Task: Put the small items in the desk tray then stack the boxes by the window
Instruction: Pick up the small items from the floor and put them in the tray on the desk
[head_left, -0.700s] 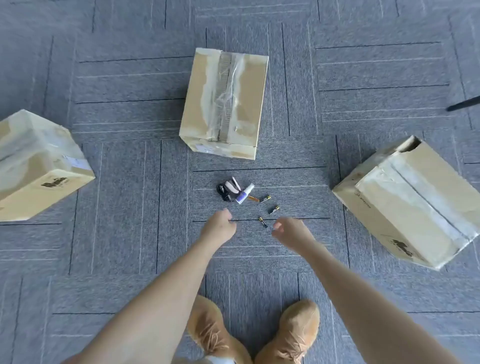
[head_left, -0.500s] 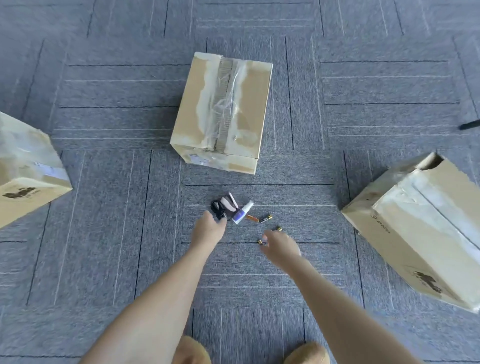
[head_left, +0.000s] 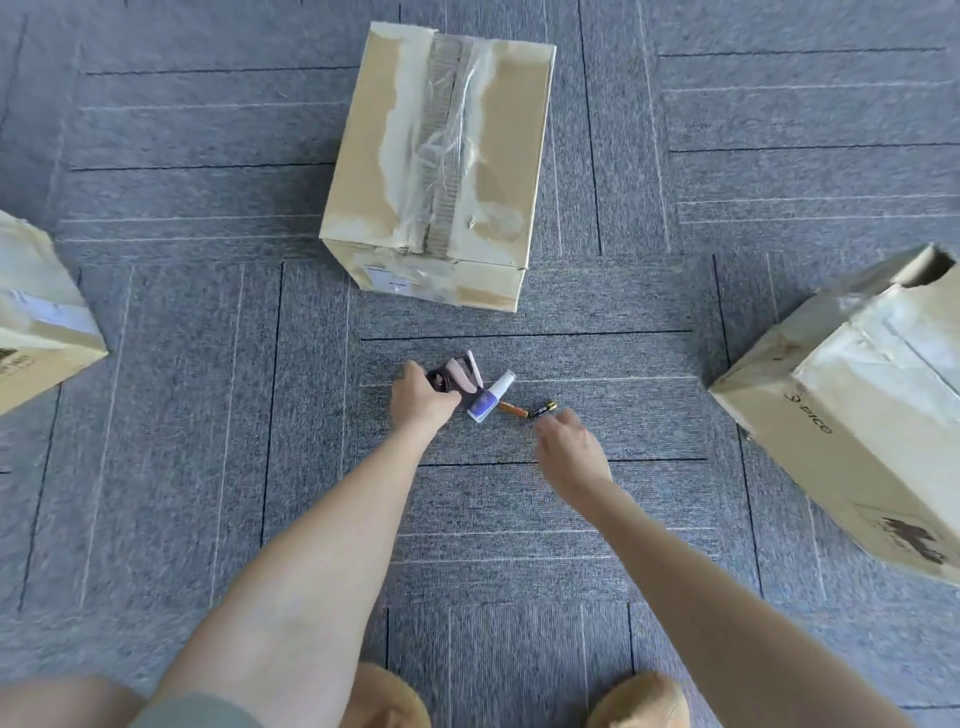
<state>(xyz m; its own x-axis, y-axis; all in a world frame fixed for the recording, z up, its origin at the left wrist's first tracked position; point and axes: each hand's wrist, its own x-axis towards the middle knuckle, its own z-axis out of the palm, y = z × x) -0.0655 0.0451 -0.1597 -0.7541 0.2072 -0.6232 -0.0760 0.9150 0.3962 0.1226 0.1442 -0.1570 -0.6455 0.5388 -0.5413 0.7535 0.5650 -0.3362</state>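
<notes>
Both hands have dropped from hovering short of the small items to reaching them. The left hand now curls over the dark and pink clip-like object at 12 o'clock from the feet, its fingers closing around it; whether the grip is firm cannot be told. The right hand, at 1 o'clock, has covered the spot where two small loose batteries lay, its fingers bent down, so whether they pinch anything is hidden. The white and purple spray bottle and the black and gold battery lie between the hands on the grey carpet tile floor. Gathering has begun. No desk tray is in view, and three taped cardboard boxes sit unstacked.
</notes>
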